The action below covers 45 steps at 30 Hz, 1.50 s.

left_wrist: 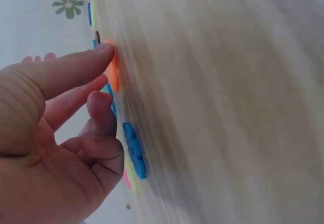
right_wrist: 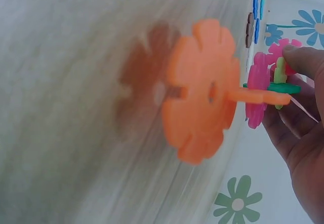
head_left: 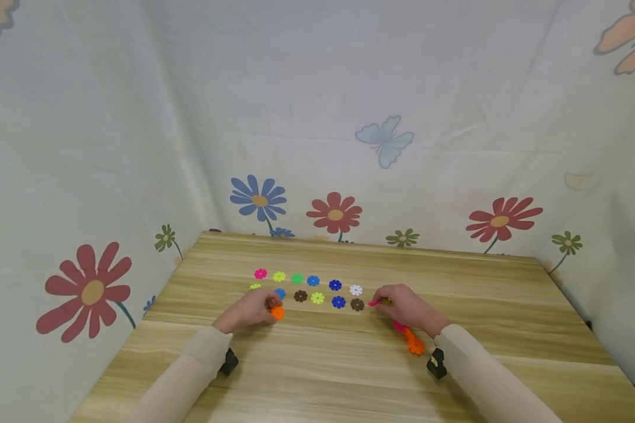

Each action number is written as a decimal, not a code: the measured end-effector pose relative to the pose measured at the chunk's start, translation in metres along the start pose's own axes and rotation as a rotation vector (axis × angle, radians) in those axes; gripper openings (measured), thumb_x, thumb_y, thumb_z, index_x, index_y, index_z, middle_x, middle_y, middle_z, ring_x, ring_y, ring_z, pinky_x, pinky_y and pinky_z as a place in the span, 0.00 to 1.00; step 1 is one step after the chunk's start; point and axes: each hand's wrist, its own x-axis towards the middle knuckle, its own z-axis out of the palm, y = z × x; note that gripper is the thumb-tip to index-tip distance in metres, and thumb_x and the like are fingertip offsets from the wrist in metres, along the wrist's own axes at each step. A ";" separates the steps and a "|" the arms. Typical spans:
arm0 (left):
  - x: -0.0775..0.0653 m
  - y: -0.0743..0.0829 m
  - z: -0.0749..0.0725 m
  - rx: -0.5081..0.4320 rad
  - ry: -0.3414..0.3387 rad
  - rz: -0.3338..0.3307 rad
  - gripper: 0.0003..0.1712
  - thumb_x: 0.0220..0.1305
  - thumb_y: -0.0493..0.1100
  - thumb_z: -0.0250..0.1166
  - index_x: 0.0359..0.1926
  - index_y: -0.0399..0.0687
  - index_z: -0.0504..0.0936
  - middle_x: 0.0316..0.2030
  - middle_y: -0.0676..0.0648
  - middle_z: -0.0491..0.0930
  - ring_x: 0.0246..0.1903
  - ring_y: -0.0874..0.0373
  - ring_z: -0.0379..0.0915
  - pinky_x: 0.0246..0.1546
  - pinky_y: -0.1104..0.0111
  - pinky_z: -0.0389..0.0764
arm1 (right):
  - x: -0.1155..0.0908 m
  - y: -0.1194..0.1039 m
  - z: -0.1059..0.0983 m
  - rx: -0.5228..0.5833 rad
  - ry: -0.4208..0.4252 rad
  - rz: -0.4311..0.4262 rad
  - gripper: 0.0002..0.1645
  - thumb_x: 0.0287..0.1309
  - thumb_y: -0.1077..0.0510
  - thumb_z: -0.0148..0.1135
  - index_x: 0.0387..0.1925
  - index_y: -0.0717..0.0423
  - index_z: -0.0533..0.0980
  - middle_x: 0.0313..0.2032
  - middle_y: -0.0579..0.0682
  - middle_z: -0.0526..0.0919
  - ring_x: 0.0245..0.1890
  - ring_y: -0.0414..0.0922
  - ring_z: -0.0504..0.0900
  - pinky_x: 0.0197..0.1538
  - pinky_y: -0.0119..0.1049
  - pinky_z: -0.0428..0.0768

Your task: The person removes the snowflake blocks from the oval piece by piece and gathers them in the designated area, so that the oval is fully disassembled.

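My left hand [head_left: 255, 306] is low over the table at the left end of the near row, its thumb and index finger pinching an orange flower-shaped interlocking disc [head_left: 277, 313]. A blue disc [left_wrist: 134, 150] lies under its curled fingers in the left wrist view. At the row's other end, my right hand [head_left: 406, 305] grips a chain of interlocking discs by a pink disc [right_wrist: 281, 52]. Yellow, green, pink and orange pieces are joined crosswise along it, ending in a large orange disc [right_wrist: 202, 95] towards the wrist. Fingers partly hide the chain's middle.
Two rows of loose discs lie flat on the wooden table [head_left: 323, 364], among them a white disc [head_left: 356, 290], a brown disc [head_left: 357, 305] and a green disc [head_left: 297, 278]. A flower-printed cloth [head_left: 296, 106] hangs behind the table and at its sides.
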 end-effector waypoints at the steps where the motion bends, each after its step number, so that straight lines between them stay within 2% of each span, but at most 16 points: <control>1: 0.000 0.000 0.000 -0.002 0.002 0.001 0.20 0.46 0.31 0.73 0.43 0.39 0.81 0.36 0.49 0.77 0.38 0.54 0.72 0.43 0.61 0.76 | 0.000 0.000 0.000 0.003 0.000 0.000 0.04 0.59 0.60 0.64 0.35 0.49 0.82 0.35 0.39 0.83 0.34 0.34 0.78 0.41 0.35 0.78; 5: 0.002 0.003 0.000 -0.024 0.020 0.025 0.18 0.47 0.32 0.73 0.42 0.38 0.80 0.35 0.47 0.78 0.38 0.54 0.73 0.41 0.62 0.76 | 0.000 -0.001 -0.001 0.021 -0.003 0.011 0.03 0.59 0.59 0.64 0.35 0.50 0.81 0.35 0.39 0.83 0.33 0.34 0.77 0.41 0.35 0.78; 12: 0.013 0.018 0.007 -0.033 0.025 0.117 0.14 0.51 0.33 0.71 0.40 0.37 0.80 0.35 0.45 0.79 0.37 0.53 0.73 0.38 0.63 0.75 | 0.001 -0.002 -0.001 0.026 -0.003 0.034 0.02 0.58 0.59 0.65 0.34 0.52 0.81 0.32 0.36 0.81 0.31 0.35 0.76 0.41 0.36 0.78; 17: 0.022 0.031 0.015 -0.016 0.025 0.138 0.11 0.52 0.34 0.70 0.39 0.40 0.81 0.34 0.46 0.78 0.34 0.58 0.72 0.36 0.65 0.75 | 0.003 -0.003 -0.001 0.020 -0.001 0.035 0.03 0.58 0.57 0.65 0.33 0.53 0.80 0.31 0.36 0.80 0.31 0.35 0.75 0.40 0.36 0.78; 23: 0.029 0.050 0.023 -0.004 0.018 0.185 0.08 0.55 0.34 0.69 0.37 0.39 0.81 0.30 0.50 0.77 0.31 0.59 0.71 0.33 0.66 0.75 | 0.004 -0.011 -0.005 0.025 -0.011 0.075 0.03 0.58 0.59 0.64 0.33 0.54 0.80 0.31 0.38 0.80 0.31 0.37 0.75 0.40 0.37 0.77; 29: 0.041 0.064 0.037 -0.016 -0.010 0.175 0.08 0.58 0.38 0.67 0.38 0.41 0.81 0.29 0.51 0.76 0.29 0.60 0.70 0.29 0.68 0.73 | 0.003 -0.012 -0.004 0.023 -0.016 0.078 0.02 0.59 0.59 0.63 0.34 0.54 0.80 0.32 0.38 0.80 0.33 0.38 0.76 0.42 0.38 0.78; 34: 0.050 0.077 0.050 -0.022 0.006 0.177 0.08 0.58 0.39 0.67 0.39 0.42 0.81 0.30 0.52 0.76 0.29 0.60 0.71 0.29 0.70 0.73 | 0.003 -0.009 -0.003 0.016 -0.010 0.047 0.04 0.60 0.58 0.63 0.34 0.54 0.79 0.32 0.40 0.80 0.33 0.38 0.76 0.43 0.38 0.78; 41: 0.059 0.092 0.067 -0.151 0.046 0.163 0.07 0.58 0.37 0.68 0.37 0.41 0.81 0.30 0.53 0.77 0.31 0.60 0.72 0.30 0.70 0.75 | 0.003 -0.010 -0.003 0.009 0.002 0.036 0.03 0.59 0.56 0.64 0.32 0.50 0.79 0.33 0.40 0.80 0.34 0.38 0.77 0.42 0.37 0.78; 45: 0.065 0.101 0.077 -0.191 0.079 0.191 0.07 0.55 0.35 0.69 0.36 0.39 0.80 0.30 0.52 0.78 0.31 0.59 0.74 0.31 0.70 0.75 | 0.004 -0.010 -0.002 0.014 0.012 0.026 0.03 0.58 0.57 0.65 0.32 0.51 0.79 0.33 0.38 0.79 0.34 0.39 0.77 0.41 0.37 0.78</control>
